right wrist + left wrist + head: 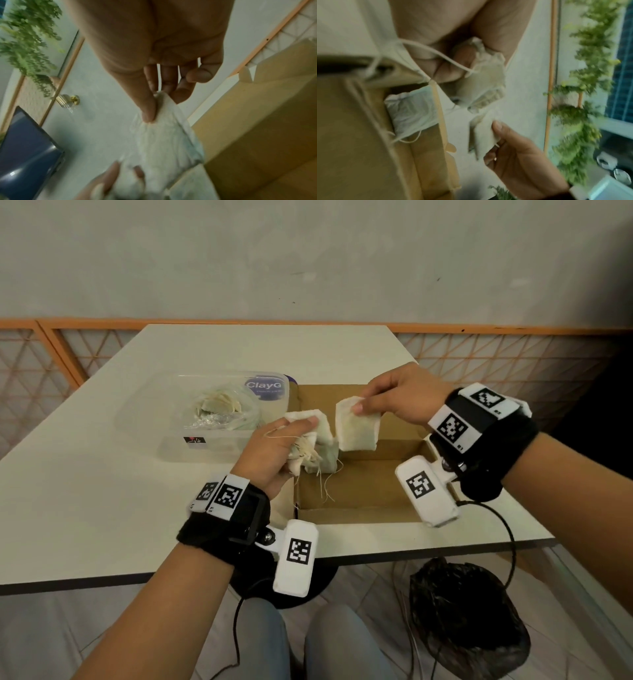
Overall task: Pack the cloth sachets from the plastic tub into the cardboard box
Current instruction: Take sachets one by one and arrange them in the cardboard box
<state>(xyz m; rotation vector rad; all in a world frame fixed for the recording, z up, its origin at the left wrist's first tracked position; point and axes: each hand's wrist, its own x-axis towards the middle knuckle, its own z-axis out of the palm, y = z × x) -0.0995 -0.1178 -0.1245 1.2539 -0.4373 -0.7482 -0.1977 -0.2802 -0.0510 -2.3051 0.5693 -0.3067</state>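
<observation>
I see my left hand (274, 446) clutching a bunch of sachets (315, 453) over the box (359, 491). My right hand (400, 398) pinches one sachet (358, 429) beside them.

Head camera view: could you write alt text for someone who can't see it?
Over an open brown cardboard box, the right hand pinches one white cloth sachet while the left hand grips a bunch of stringed sachets. A clear plastic tub holding more stands to the left on the white table.

White table (102, 491) before grey wall (308, 258), orange lattice railing (513, 350).
</observation>
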